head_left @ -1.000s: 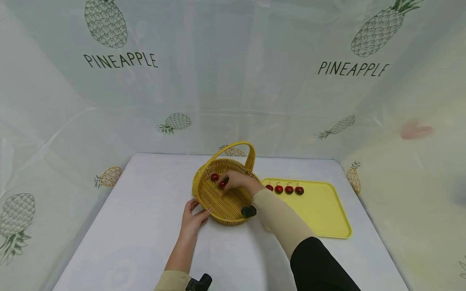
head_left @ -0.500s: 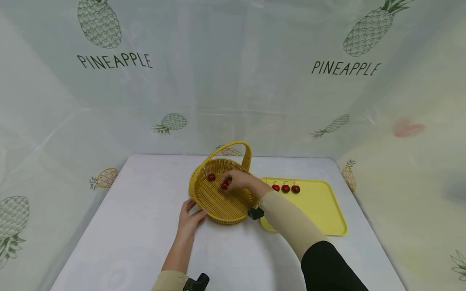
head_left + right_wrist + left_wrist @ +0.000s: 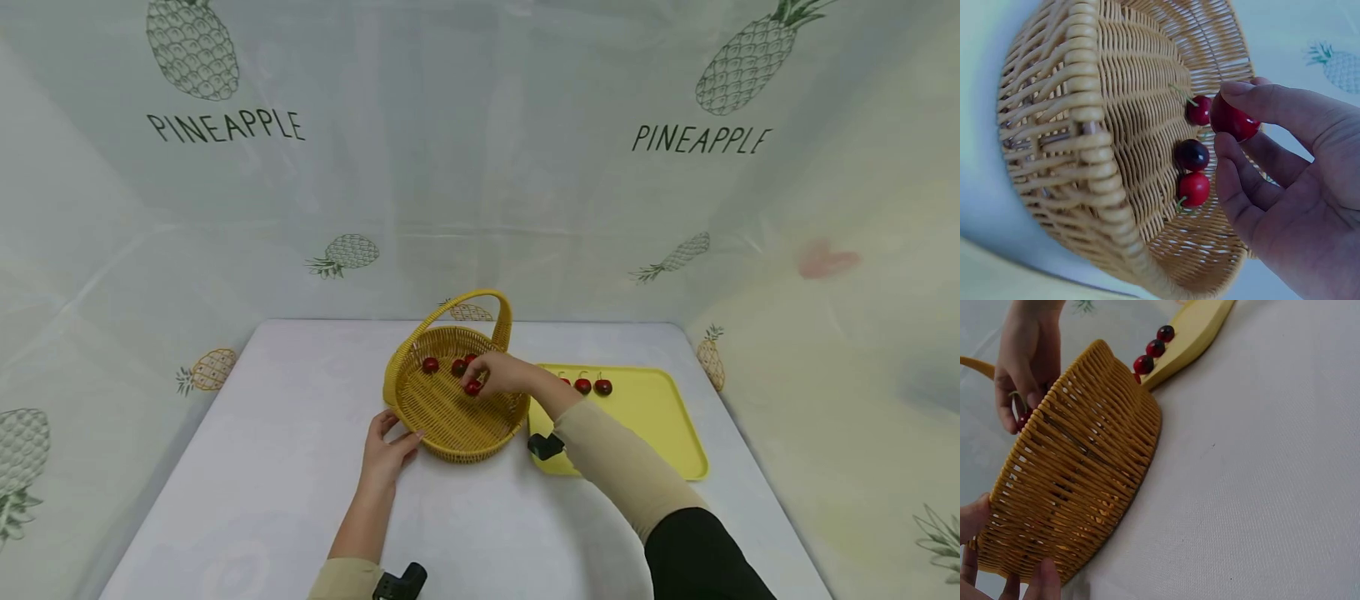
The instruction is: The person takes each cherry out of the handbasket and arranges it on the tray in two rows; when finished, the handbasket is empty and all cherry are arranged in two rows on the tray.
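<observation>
My left hand (image 3: 385, 450) grips the near left rim of a yellow woven basket (image 3: 450, 425), thumb at the rim and fingers against its outer wall in the left wrist view. Over the inside of the basket, my right hand (image 3: 498, 372) pinches a red cherry (image 3: 1235, 119) between thumb and fingertips. Three more cherries lie in the basket: a red one (image 3: 1199, 110), a dark one (image 3: 1192, 155) and a bright red one (image 3: 1194, 189), some with green stems. The basket's arched handle (image 3: 501, 325) rises at the far side.
To the right of the basket, partly under my right forearm, lies a yellow tray (image 3: 660, 425). A row of cherries (image 3: 603, 387) sits along its far edge, one of them partly hidden by the arm. Both rest on a white table (image 3: 300, 400) before a pineapple-print curtain (image 3: 450, 167).
My right hand has shifted a little to the right over the basket with its cherry, uncovering cherries behind it. The left hand keeps its hold on the rim. The head view has turned slightly.
</observation>
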Tool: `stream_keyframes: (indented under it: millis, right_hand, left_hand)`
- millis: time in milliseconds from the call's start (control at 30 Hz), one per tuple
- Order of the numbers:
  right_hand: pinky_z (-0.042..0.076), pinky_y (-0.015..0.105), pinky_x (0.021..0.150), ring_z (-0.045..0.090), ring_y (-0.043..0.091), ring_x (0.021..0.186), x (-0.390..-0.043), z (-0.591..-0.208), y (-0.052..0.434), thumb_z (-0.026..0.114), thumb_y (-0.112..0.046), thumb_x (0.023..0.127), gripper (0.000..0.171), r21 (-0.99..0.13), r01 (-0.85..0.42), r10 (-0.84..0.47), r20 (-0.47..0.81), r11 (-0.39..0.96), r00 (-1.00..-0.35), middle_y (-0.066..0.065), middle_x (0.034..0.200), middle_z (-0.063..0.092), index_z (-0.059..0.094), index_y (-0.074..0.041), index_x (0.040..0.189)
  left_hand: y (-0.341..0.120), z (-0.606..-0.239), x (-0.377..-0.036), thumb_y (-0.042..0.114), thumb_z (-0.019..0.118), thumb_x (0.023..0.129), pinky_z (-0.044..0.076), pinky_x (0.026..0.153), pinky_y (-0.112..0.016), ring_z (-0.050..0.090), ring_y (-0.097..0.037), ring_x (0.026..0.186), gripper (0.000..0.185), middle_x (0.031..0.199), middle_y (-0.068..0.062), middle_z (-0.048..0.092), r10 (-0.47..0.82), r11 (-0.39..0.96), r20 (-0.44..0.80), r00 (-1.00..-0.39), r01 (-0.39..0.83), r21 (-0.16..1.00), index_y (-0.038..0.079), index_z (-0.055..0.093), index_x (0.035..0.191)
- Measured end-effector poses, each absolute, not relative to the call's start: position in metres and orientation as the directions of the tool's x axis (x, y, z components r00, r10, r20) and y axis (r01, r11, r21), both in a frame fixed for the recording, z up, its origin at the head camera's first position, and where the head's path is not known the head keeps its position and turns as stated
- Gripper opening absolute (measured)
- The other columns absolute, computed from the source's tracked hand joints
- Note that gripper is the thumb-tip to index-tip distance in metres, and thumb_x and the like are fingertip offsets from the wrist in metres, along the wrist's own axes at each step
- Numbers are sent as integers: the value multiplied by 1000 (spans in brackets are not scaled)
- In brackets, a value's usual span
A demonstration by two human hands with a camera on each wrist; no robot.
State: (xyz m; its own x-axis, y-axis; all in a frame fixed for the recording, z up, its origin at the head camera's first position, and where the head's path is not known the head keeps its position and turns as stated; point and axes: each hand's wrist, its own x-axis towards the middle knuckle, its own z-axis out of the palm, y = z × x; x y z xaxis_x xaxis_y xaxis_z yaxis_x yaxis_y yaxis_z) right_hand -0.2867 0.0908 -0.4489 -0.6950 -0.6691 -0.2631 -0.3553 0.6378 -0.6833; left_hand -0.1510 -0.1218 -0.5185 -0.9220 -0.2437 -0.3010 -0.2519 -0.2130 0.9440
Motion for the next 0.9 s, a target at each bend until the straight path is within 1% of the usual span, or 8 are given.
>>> stream_keyframes:
  millis: [133, 267, 500, 700, 900]
  right_hand:
    - [48, 26, 67, 53, 14, 87, -282, -444, 97, 70, -3, 75, 25, -700, -372, -693, -244, 610, -679, -6, 98, 58, 66, -15, 97]
    - [48, 25, 66, 53, 13, 82, -277, -442, 104, 72, -2, 74, 24, -707, -374, -696, -231, 600, -680, -6, 94, 58, 65, -19, 90]
    - [48, 27, 67, 52, 15, 85, -269, -436, 118, 72, -1, 73, 24, -716, -375, -698, -217, 589, -682, -4, 95, 58, 65, -12, 93]
    - [48, 27, 66, 52, 15, 83, -266, -434, 132, 73, -2, 72, 24, -708, -381, -687, -200, 594, -699, -3, 91, 58, 63, -16, 89]
    - [48, 28, 66, 54, 15, 82, -263, -428, 147, 72, 1, 72, 24, -729, -363, -684, -193, 580, -703, -3, 89, 59, 64, -14, 88]
  left_hand:
    - [-123, -520, -151, 3, 72, 74, 42, 82, -46, 53, -21, 93, 70, 133, -9, 31, -239, -217, -302, -923, -252, 943, 13, 33, 131]
    - [-123, -520, -151, 2, 71, 75, 41, 84, -47, 54, -20, 92, 70, 133, -8, 30, -235, -220, -303, -923, -253, 942, 13, 33, 132]
    - [-123, -520, -151, 1, 69, 76, 40, 84, -47, 55, -17, 89, 69, 134, -8, 30, -223, -232, -317, -922, -265, 936, 14, 32, 133]
    - [-124, -521, -152, 2, 69, 77, 40, 84, -47, 53, -18, 90, 69, 135, -8, 28, -215, -239, -318, -923, -266, 934, 14, 31, 133]
    - [-122, -521, -152, 3, 70, 76, 41, 82, -47, 52, -22, 93, 68, 134, -11, 29, -232, -211, -301, -925, -254, 944, 13, 32, 131]
